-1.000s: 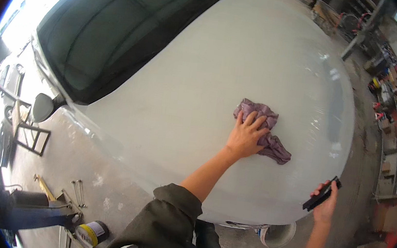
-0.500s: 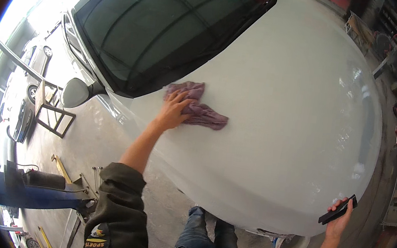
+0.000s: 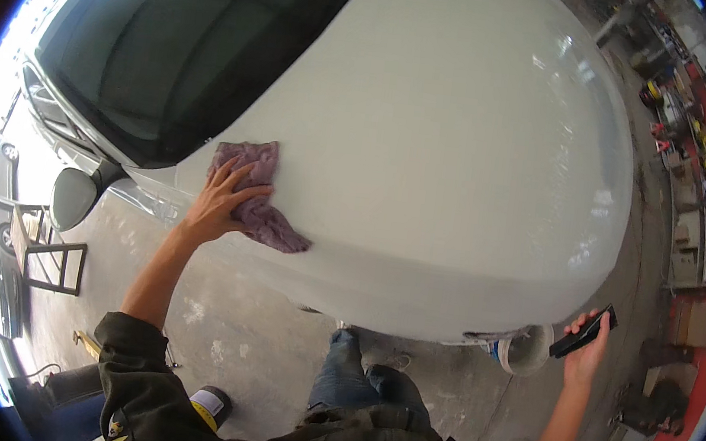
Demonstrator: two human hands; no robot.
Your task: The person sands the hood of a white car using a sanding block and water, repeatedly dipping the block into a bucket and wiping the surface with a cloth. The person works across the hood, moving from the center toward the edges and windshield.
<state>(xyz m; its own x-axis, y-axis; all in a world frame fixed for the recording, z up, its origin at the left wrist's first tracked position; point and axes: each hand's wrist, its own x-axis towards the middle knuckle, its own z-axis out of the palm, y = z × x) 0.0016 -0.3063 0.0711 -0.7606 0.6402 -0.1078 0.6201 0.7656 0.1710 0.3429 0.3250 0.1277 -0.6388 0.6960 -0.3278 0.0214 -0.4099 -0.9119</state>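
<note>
My left hand (image 3: pixel 223 203) presses down on a crumpled purple cloth (image 3: pixel 269 227), fingers spread over it and thumb against its side. The cloth lies on the white car hood (image 3: pixel 429 160), close to the windshield's lower corner and the hood's near side. Off to the right, past the hood's near front corner, my right hand (image 3: pixel 585 358) grips a long, flat black block (image 3: pixel 582 332), which looks like a sanding block. It is held up in the air, apart from the car.
A side mirror (image 3: pixel 75 196) sticks out at left, beside a dark metal-framed stand (image 3: pixel 54 265). A pale round bucket (image 3: pixel 527 352) stands below the front corner. A black-and-yellow can (image 3: pixel 211 407) is near my left sleeve. Cluttered shelves (image 3: pixel 689 233) line the right side.
The whole view has shifted, so the car appears further left and up. On the hood, my left hand and the cloth are nearer its near edge. My right hand still holds the black block.
</note>
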